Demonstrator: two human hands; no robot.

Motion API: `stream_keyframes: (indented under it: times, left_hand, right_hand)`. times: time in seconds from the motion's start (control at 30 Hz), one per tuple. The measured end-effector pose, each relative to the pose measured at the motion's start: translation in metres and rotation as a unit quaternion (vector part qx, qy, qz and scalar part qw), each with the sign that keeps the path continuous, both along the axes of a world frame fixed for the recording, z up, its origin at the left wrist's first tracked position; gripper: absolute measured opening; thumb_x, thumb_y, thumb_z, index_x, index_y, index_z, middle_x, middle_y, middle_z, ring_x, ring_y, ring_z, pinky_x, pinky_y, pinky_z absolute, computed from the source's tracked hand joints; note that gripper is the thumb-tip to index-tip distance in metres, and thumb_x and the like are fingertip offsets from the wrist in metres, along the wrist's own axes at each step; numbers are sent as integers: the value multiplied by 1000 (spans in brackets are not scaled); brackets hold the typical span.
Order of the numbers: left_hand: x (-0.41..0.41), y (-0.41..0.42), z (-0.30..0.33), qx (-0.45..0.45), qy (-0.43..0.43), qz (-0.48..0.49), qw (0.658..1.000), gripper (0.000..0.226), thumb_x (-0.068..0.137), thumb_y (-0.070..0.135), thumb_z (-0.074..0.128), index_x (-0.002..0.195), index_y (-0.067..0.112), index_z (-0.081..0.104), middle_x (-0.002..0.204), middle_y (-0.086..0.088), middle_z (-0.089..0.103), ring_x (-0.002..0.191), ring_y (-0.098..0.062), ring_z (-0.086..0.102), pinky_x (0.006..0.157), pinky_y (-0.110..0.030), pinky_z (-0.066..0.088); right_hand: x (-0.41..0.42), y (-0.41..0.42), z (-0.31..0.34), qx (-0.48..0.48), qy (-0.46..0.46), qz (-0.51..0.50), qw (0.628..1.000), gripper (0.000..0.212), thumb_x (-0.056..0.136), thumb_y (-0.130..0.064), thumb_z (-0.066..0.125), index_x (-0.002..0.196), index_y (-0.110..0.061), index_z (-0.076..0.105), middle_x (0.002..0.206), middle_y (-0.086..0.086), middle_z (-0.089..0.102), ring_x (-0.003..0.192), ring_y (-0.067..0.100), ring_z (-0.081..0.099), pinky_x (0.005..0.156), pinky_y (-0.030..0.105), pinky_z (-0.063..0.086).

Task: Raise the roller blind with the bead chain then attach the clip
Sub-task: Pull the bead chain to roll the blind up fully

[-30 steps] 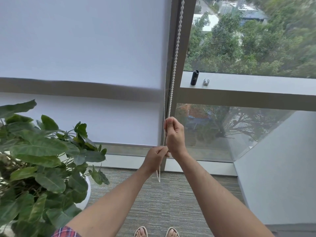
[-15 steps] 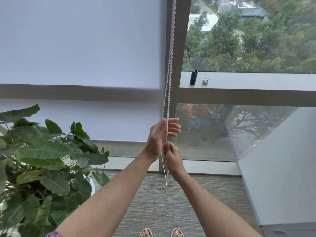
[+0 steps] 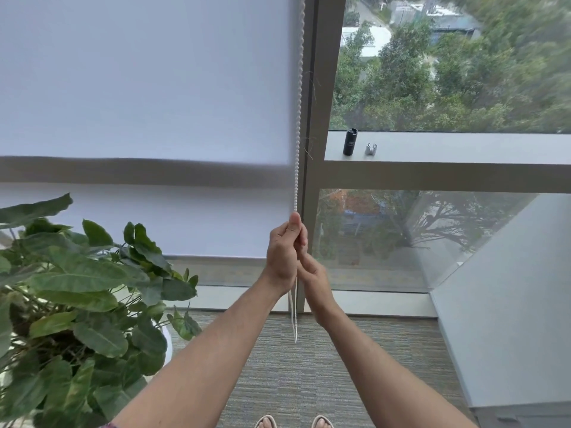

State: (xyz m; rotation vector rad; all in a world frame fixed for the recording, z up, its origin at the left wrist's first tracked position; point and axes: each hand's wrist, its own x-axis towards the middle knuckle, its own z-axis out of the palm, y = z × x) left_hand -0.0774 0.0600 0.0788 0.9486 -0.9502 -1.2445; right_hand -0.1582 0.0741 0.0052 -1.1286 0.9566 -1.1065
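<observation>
A white roller blind [image 3: 148, 88] covers the left window pane, with its bottom edge low near the sill. The white bead chain [image 3: 298, 118] hangs along the blind's right edge beside the window post. My left hand [image 3: 283, 250] is closed around the chain, with the thumb on top. Just below and to the right, my right hand [image 3: 312, 274] also grips the chain. The chain's loop end [image 3: 294, 322] dangles beneath both hands. A small silver clip [image 3: 371, 148] lies on the window ledge [image 3: 463, 148] to the right.
A black cylinder [image 3: 350, 142] stands on the ledge next to the clip. A large leafy potted plant [image 3: 77, 304] fills the lower left. A grey wall [image 3: 509, 304] slants in at the right. Carpet [image 3: 293, 381] and my sandalled feet are below.
My left hand has closed on the chain above my right hand, where its fingers were spread half a second ago. My right hand has dropped lower than a second ago.
</observation>
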Motion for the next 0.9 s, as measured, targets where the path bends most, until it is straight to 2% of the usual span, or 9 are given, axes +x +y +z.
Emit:
stream_keyframes:
  times: [0.07,0.13,0.2,0.33,0.47,0.57,0.63,0.8,0.9]
  left_hand:
    - [1,-1,1,1,1,-3,1000,53,96,47,44,51,18,46,41,3,33,42,-14,25,44,-25,23]
    - [3,-4,2,-1,-2,-8,1000,54,97,43,42,50,19,46,40,3,32,41,-14,24,44,-26,21]
    - [4,-5,1,-2,-19,-5,1000,54,98,41,41,49,20,46,40,4,33,39,-13,26,42,-24,23]
    - [2,3,-23,37,-48,-8,998,52,96,45,44,50,22,46,41,3,35,37,-11,27,41,-22,25]
    - [4,16,-58,79,-74,-38,993,52,97,43,43,50,21,46,40,2,35,38,-12,27,42,-24,24]
    - [11,23,-83,116,-91,-44,988,51,95,47,44,51,21,46,41,2,36,39,-11,28,43,-24,25]
    - [16,26,-95,140,-105,-54,983,51,93,49,45,51,22,47,42,3,37,39,-10,29,43,-24,24]
    - [15,17,-98,146,-150,-75,975,53,101,36,42,50,23,50,45,9,37,43,-7,30,47,-24,24]
    - [19,10,-99,132,-184,-115,967,50,100,27,42,55,20,62,46,9,49,46,-5,42,53,-21,35]
  right_hand:
    - [-4,-10,13,8,-38,-33,999,35,86,-20,57,118,-14,68,115,2,73,111,14,65,92,26,51]
    - [-6,-20,32,16,-55,-93,994,44,81,-17,53,123,-11,65,118,8,71,113,18,64,91,27,49]
    - [-7,-30,53,-7,-62,-123,990,39,85,-21,51,119,-8,66,112,11,72,109,22,66,89,30,50]
    - [-2,-37,97,-109,-74,-77,988,39,98,-31,43,116,-4,65,98,17,73,97,28,70,86,34,53]
    - [7,-38,123,-149,-100,-23,984,39,102,-26,39,117,1,61,84,16,68,73,25,65,68,32,52]
    - [12,-37,122,-153,-107,-17,982,32,102,-21,38,103,-4,65,66,4,53,54,14,44,50,25,34]
    - [15,-36,113,-149,-83,-17,985,32,103,-20,38,89,-11,65,58,-2,41,50,9,33,47,23,25]
    - [21,-42,104,-153,-12,-87,984,39,100,-25,42,65,-30,59,50,-12,37,46,7,30,41,25,25]
    - [21,-46,99,-161,14,-102,982,39,100,-27,42,64,-31,56,49,-16,39,46,7,31,41,28,26]
